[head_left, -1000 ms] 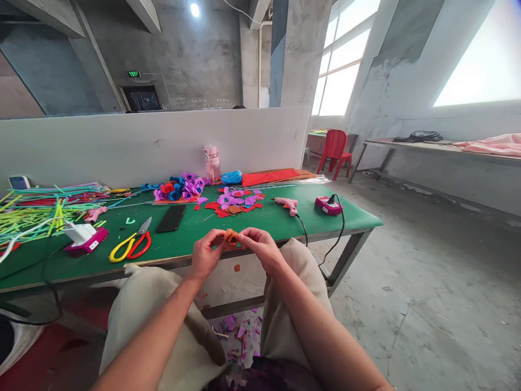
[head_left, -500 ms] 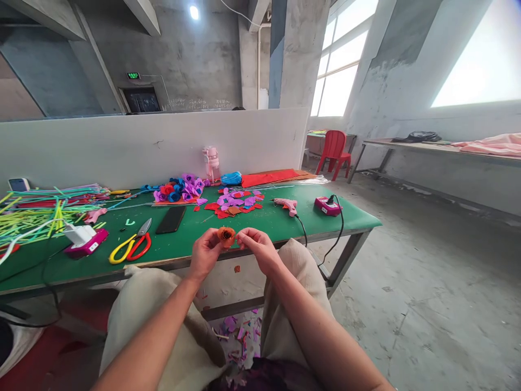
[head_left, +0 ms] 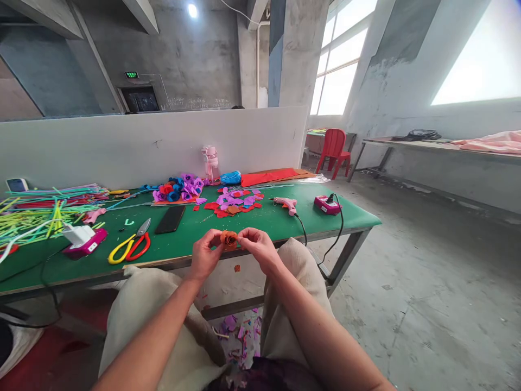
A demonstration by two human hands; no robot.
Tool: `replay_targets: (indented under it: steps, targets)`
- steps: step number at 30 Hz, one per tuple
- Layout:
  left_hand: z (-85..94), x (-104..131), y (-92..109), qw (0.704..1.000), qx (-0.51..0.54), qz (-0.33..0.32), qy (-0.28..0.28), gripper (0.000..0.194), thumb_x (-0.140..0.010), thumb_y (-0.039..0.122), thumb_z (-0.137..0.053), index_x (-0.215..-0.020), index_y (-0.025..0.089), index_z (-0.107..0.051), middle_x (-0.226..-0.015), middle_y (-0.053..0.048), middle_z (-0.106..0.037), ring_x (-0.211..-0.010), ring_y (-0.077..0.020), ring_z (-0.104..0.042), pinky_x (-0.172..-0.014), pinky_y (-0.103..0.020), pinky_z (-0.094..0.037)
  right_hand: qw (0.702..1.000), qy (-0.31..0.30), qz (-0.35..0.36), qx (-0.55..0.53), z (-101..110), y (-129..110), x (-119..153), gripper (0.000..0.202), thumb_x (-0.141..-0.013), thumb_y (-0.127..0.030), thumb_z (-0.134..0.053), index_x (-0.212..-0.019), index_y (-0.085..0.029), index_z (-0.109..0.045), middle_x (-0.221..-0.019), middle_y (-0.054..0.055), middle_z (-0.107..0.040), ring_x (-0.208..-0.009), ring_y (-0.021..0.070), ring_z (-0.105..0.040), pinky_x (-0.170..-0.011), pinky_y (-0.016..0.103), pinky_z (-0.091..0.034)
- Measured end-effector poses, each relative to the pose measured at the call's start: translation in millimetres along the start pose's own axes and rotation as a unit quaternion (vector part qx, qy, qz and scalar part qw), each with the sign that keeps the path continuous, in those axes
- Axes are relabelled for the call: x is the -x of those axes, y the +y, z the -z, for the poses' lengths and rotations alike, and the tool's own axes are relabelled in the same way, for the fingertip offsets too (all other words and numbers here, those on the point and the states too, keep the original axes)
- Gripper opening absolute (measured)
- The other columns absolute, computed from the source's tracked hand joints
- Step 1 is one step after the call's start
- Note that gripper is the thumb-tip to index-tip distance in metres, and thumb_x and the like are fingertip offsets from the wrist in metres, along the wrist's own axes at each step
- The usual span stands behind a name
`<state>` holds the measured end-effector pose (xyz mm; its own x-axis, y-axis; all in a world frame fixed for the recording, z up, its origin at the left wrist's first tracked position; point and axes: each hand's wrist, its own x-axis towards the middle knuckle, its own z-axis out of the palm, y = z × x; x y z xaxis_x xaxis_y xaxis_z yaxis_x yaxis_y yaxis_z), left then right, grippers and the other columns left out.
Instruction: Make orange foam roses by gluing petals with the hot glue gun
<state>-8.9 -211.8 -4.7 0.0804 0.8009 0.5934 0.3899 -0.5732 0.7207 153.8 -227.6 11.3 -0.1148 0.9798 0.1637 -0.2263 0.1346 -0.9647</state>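
Observation:
An orange-brown paper flower [head_left: 229,239] with rolled, layered petals is held just over the front edge of the green table [head_left: 264,228]. My left hand [head_left: 206,254] is closed on its left side, thumb and fingers pinching it. From the right, the fingertips of my right hand [head_left: 259,247] pinch its petal edge. Loose purple, red and brown paper petals [head_left: 238,202] lie beyond my hands. To their right rests a pink glue gun [head_left: 286,205]. Finished purple, red and blue paper flowers [head_left: 183,188] are heaped at the back.
Left of my hands lie a black phone [head_left: 170,219] and scissors [head_left: 130,247] with red and yellow handles. Coloured stems [head_left: 36,214] cover the table's left end. A pink power socket [head_left: 328,205] with a cable sits at the right. A pink bottle [head_left: 210,163] stands behind.
The flower has turned and shifted slightly right between my hands. My right fingertips, close beside it before, now grip its petal edge.

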Motion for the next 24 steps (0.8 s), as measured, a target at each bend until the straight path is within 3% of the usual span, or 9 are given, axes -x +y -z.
replay_targets:
  steps: [4,12,17,24]
  targets:
    - [-1.0,-0.3,0.6,1.0,0.008,0.011,0.009,0.014,-0.074,0.032,-0.067,-0.077,0.018,-0.064,-0.072,0.001,-0.067,-0.064,-0.0111,-0.061,-0.061,-0.019,-0.048,1.0,-0.004,-0.003,-0.012,0.3,1.7,-0.8,0.015,-0.063,-0.03,-0.065,-0.064,-0.017,-0.058,-0.06,-0.004,-0.051,-0.055,0.0088,-0.038,-0.054,0.024,-0.024]
    - [-6.1,-1.8,1.4,0.979,0.161,0.126,-0.004,0.027,-0.067,0.036,-0.072,-0.082,0.017,-0.061,-0.074,0.001,-0.067,-0.061,-0.0131,-0.062,-0.058,-0.026,-0.054,0.999,-0.022,-0.005,-0.038,1.6,1.5,-1.5,0.016,-0.064,-0.031,-0.068,-0.067,-0.016,-0.062,-0.063,-0.003,-0.056,-0.058,0.0093,-0.044,-0.06,0.025,-0.031]
    - [-3.9,-1.2,1.3,0.995,0.071,0.068,0.014,0.016,-0.069,0.027,-0.07,-0.079,0.017,-0.063,-0.073,0.002,-0.066,-0.067,-0.012,-0.061,-0.062,-0.022,-0.051,1.0,-0.011,0.003,-0.022,2.3,-1.2,-0.8,0.02,-0.067,-0.036,-0.067,-0.068,-0.017,-0.062,-0.062,-0.003,-0.055,-0.058,0.0098,-0.044,-0.06,0.025,-0.032]
    - [-1.1,0.1,0.5,1.0,-0.008,0.016,-0.003,0.013,-0.075,0.03,-0.065,-0.079,0.018,-0.064,-0.073,0.001,-0.066,-0.066,-0.0115,-0.06,-0.063,-0.02,-0.048,1.0,-0.007,0.002,-0.012,0.7,-0.4,-0.3,0.02,-0.062,-0.034,-0.069,-0.064,-0.017,-0.058,-0.061,-0.004,-0.053,-0.055,0.0088,-0.04,-0.055,0.024,-0.026]
